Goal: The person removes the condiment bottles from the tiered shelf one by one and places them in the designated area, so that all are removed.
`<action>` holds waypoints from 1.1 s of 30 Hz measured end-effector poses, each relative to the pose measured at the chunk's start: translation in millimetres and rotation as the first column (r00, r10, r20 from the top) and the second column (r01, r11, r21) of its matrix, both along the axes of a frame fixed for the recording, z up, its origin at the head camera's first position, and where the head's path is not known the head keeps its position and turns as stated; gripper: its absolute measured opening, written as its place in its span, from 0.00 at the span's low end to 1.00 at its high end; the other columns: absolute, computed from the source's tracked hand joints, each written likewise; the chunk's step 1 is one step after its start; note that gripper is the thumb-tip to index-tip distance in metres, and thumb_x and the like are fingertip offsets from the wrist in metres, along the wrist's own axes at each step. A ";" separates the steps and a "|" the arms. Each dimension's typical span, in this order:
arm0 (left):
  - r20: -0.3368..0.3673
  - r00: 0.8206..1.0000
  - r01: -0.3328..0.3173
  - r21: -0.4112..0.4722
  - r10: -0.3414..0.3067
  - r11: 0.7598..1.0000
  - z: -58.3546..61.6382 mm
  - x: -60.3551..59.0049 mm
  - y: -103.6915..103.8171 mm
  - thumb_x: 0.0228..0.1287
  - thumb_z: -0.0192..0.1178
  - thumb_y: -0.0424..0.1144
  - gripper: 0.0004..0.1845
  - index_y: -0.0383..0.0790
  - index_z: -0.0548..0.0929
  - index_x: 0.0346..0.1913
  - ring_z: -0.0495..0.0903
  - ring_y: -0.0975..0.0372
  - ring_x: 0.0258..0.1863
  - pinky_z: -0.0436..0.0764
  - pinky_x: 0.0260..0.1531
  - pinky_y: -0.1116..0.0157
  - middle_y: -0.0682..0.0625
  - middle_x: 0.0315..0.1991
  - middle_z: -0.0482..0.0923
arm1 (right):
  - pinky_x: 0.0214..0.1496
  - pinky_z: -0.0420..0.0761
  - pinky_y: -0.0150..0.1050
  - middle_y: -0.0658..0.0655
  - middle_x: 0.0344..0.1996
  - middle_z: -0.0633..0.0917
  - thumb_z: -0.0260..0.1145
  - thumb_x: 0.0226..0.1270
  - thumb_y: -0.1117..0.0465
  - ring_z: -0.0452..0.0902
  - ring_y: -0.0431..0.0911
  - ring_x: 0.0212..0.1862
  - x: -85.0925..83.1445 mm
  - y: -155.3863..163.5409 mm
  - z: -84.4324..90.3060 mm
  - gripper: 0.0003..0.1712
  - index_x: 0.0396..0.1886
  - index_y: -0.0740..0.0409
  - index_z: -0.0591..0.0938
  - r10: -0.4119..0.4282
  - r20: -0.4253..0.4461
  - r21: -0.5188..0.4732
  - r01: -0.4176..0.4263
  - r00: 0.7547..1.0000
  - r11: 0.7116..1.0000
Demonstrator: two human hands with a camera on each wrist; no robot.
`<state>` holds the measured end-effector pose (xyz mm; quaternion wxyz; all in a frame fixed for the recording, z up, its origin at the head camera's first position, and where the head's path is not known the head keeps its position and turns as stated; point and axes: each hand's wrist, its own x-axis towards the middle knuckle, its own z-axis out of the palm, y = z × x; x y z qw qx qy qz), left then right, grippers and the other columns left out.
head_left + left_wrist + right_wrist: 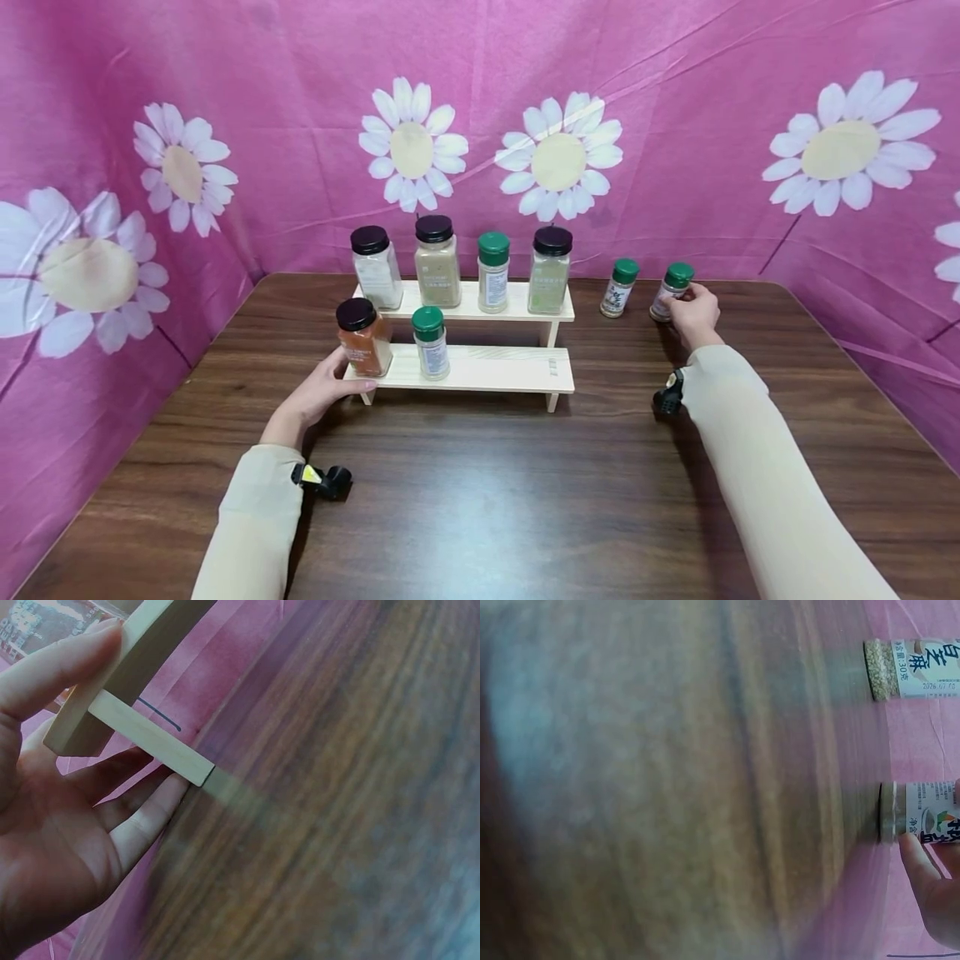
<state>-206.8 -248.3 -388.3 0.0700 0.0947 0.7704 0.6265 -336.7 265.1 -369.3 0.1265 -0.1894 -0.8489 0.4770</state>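
Observation:
A two-tier wooden spice rack (480, 369) stands on the table. My left hand (324, 390) grips the left end of its lower shelf; in the left wrist view, the thumb lies at the shelf's edge and the other fingers reach under it, near a leg (154, 739). Right by that hand, an orange-red spice jar with a black lid (365, 342) sits on the lower shelf, next to a green-capped shaker (432, 346). Off to the right, my right hand (694, 315) holds another green-capped spice shaker (666, 298), its base at the tabletop. A similar shaker of pale seeds (617, 292) stands left of it.
Along the upper shelf stand several jars: a black-lidded white one (378, 275), a beige one (438, 271), a green-capped shaker (493, 279) and a greenish one (549, 277). Behind the brown wooden table (480, 500) hangs a pink cloth (300, 125) with white flowers.

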 end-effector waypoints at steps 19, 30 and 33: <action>0.006 1.000 -0.001 0.002 0.001 1.000 -0.7 0.5 0.7 0.48 0.62 0.30 0.40 0.36 0.53 0.64 0.48 0.52 0.59 0.45 0.56 0.52 0.39 0.62 0.52 | 0.30 0.72 0.26 0.65 0.55 0.67 0.62 0.53 0.60 0.69 0.32 0.32 10.2 11.2 -6.5 0.35 0.60 0.64 0.62 0.041 -0.046 -0.227 -0.050 0.998 0.973; 0.021 1.000 0.004 -0.004 -0.004 1.000 1.5 0.9 0.2 0.49 0.62 0.31 0.41 0.36 0.52 0.64 0.45 0.52 0.60 0.44 0.56 0.51 0.40 0.63 0.49 | 0.48 0.69 0.41 0.68 0.57 0.63 0.60 0.56 0.57 0.69 0.40 0.41 33.1 15.3 -2.8 0.39 0.63 0.68 0.54 0.154 -0.019 -0.201 -0.155 0.988 0.967; 0.019 1.000 0.006 -0.002 -0.006 1.000 0.9 1.4 0.4 0.49 0.61 0.31 0.40 0.36 0.52 0.64 0.45 0.52 0.60 0.44 0.56 0.52 0.39 0.63 0.49 | 0.44 0.72 0.37 0.69 0.55 0.64 0.61 0.55 0.57 0.67 0.33 0.33 36.8 15.7 -2.7 0.40 0.62 0.69 0.55 0.166 -0.029 -0.181 -0.168 0.986 0.969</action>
